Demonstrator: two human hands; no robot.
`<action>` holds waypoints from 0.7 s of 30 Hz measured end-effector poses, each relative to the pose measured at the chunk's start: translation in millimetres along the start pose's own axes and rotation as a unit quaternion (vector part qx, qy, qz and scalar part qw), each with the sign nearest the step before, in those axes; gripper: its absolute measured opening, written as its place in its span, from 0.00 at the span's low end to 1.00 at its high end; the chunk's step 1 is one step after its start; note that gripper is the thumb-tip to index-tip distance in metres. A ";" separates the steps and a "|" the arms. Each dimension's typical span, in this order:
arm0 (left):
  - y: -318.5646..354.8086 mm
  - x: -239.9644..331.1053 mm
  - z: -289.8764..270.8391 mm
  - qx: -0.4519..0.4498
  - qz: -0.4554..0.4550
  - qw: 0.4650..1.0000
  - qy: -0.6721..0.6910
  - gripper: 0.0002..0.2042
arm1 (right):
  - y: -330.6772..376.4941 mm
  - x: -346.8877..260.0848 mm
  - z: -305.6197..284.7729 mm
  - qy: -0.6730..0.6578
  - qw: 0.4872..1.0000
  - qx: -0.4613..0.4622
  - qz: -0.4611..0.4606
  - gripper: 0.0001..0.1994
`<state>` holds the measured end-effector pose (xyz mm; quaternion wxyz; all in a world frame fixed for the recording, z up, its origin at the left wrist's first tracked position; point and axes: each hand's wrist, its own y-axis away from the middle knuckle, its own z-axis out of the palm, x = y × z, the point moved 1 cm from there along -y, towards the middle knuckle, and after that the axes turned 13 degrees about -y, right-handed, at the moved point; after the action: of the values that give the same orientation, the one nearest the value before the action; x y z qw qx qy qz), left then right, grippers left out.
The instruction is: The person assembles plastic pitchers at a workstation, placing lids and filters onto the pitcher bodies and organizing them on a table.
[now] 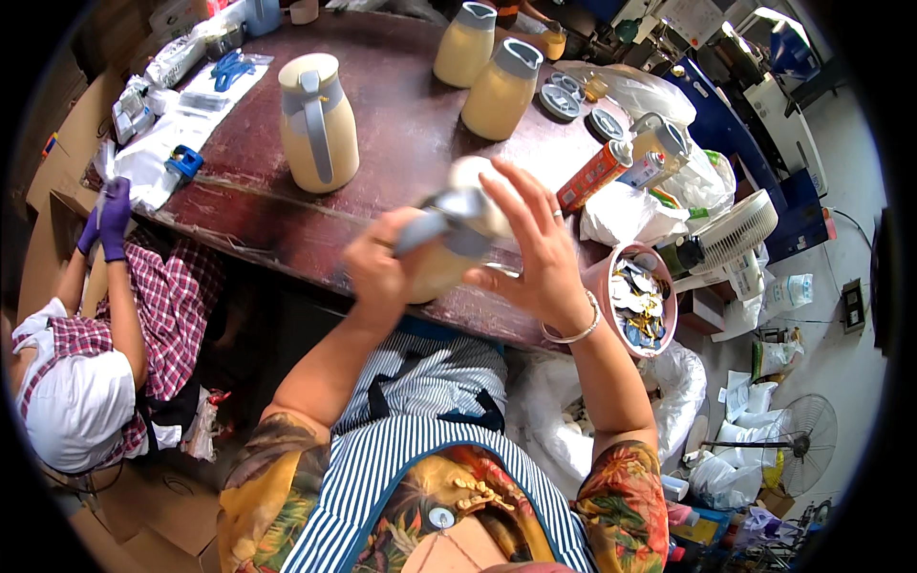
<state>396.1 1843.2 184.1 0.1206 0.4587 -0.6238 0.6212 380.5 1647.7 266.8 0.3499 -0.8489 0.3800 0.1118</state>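
Two hands hold one cream jug (457, 239) over the table (401, 143) edge. The left hand (377, 272) grips its grey handle; the right hand (540, 253) presses it with fingers spread wide. It may slip and drop off the table.

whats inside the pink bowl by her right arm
The pink bowl holds a heap of small flat pieces, white, gold and blue. What lies under the top layer, and the bowl's bottom, is covered.

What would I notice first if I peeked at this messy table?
Right in the middle, the left hand grips the grey handle of a cream plastic jug lying tilted, while the right hand spreads its fingers over it. Three more cream jugs with grey lids stand upright behind on the dark red wooden table. At the right edge sits a pink round tub of small metal bits.
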 end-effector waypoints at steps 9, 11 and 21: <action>-81.2 -133.4 -73.9 0.259 -0.076 0.916 -0.297 0.14 | -66.5 183.1 10.8 0.029 0.948 0.011 0.317 0.33; -91.2 -137.3 -79.7 0.229 -0.113 0.923 -0.286 0.18 | -112.5 217.3 5.6 0.106 0.944 0.060 0.307 0.36; -22.6 -74.6 -42.6 -0.061 0.117 0.926 -0.353 0.10 | -156.8 287.0 3.7 0.238 0.937 0.176 0.186 0.10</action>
<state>435.5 1916.8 153.9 -0.1527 0.5637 -0.7121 0.3896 691.2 1560.6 213.1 0.3661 -0.6896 0.6171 -0.0985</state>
